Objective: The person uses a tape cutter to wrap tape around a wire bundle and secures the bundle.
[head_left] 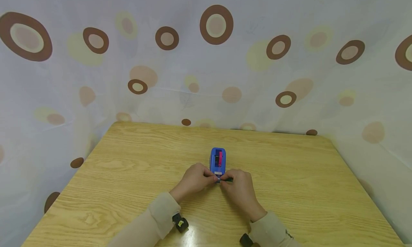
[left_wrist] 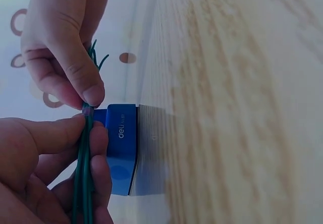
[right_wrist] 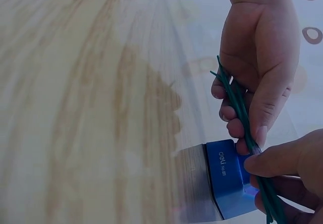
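Green wire bundle [left_wrist: 85, 183] pinched at 2 adjacent spots by left hand [head_left: 197, 178] and right hand [head_left: 241, 186], just beside blue tape dispenser [head_left: 217, 170].

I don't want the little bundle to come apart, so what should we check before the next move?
1. Left grip pinching the green strands: ok.
2. Right grip pinching them too: ok, close beside the left grip.
3. Clear tape on the strands: ok, a shiny piece shows between the two grips.
4. Tape wrapped all the way round: cannot tell, the grips hide part of it.
5. Strand ends neatly together: not ok, some fan out.
6. Blue tape dispenser standing upright on the table: ok.
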`<state>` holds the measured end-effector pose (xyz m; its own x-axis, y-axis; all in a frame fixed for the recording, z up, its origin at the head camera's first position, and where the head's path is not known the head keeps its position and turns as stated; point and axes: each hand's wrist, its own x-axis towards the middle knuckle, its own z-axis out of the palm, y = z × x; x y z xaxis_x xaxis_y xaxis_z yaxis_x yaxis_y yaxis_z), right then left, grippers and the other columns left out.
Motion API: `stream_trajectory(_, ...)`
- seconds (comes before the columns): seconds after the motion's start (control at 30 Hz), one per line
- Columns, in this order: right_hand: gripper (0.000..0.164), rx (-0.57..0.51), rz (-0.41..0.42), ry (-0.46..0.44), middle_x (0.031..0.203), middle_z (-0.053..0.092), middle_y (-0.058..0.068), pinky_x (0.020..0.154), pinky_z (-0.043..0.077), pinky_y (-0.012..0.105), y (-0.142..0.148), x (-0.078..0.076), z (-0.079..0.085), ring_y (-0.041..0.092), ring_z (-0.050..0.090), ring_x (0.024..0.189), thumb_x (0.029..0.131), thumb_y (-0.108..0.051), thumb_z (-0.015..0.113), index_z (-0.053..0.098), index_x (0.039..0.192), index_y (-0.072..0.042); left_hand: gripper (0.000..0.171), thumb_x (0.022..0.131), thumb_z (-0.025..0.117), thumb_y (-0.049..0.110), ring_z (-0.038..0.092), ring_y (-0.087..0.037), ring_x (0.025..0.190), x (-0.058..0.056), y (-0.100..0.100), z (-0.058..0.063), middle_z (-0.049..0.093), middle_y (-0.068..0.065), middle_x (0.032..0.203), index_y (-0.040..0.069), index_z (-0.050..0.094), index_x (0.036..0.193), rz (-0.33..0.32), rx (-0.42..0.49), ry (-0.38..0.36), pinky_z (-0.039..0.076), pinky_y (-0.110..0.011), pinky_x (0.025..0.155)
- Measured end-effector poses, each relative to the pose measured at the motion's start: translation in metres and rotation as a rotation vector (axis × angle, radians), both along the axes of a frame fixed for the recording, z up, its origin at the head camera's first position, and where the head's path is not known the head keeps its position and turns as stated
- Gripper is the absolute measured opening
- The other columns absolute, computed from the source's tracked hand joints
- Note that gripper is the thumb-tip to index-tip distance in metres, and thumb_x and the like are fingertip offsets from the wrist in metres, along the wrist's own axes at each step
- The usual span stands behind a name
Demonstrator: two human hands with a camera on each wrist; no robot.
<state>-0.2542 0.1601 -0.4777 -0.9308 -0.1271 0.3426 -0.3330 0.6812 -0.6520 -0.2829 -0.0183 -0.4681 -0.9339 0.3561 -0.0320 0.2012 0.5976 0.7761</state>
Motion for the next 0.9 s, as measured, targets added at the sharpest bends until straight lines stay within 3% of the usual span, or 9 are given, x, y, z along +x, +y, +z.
stream_trajectory(0.63,0.018,-0.013,-0.006,0.022,0.081,0.073,-0.001,0.077,0.055,0.041,0.0002,-0.0008,-0.0019,0.019,0.069,0.083,0.072,0.005,0.083,0.076,0.074,-0.011,0.012,0.090,0.075,0.025,0.057,-0.005,0.076,0.0027,0.0005,-0.0006,0.071,0.010,0.085,0.017,0.082,0.084,0.022,0.003,0.048,0.048,-0.028,0.068)
stream_trajectory(0.9,0.020,-0.018,0.000,0.059,0.079,0.072,-0.003,0.076,0.055,0.039,0.0009,-0.0025,-0.0035,0.017,0.068,0.080,0.070,0.006,0.084,0.076,0.072,-0.012,0.011,0.089,0.076,0.024,0.056,-0.006,0.073,0.0010,0.0008,-0.0031,0.070,0.010,0.084,0.017,0.082,0.083,0.037,0.020,0.031,0.047,-0.027,0.065)
